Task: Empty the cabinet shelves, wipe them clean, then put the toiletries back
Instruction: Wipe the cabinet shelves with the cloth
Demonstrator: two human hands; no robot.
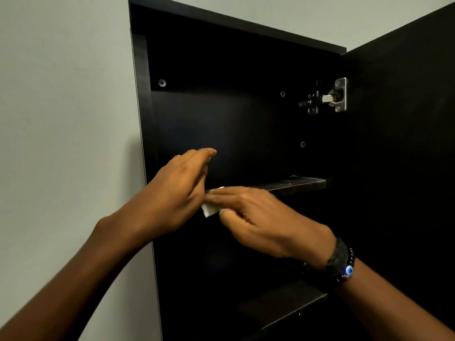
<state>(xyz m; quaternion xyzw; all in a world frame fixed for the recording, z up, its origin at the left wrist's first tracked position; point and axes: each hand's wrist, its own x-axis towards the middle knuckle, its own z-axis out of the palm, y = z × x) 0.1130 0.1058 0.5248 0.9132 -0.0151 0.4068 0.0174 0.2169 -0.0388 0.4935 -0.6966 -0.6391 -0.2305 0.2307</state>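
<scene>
At the far left we see a pale wall (61, 119), and against it the dark cabinet (145, 119) with a screw head (162, 82) high on its back panel. Our left hand (177, 190) reaches in at the cabinet's left side, its fingers straight and loosely together, pointing up and to the right above the upper shelf. We cannot tell whether its hidden palm side touches anything. Just beside it, at the left end of the upper shelf (295, 184), a small white cloth (210, 210) lies folded over the shelf's front edge. Our right hand (258, 217) holds this cloth, with flat fingers laid across the top of it and the thumb tucked beneath, so the two hands nearly meet there. The right wrist wears a black band and a beaded bracelet (342, 264) with a blue eye bead. A lower shelf (290, 303) shows dimly below. Further right a metal hinge (327, 97) joins the cabinet to its door (406, 143), which stands swung open.
</scene>
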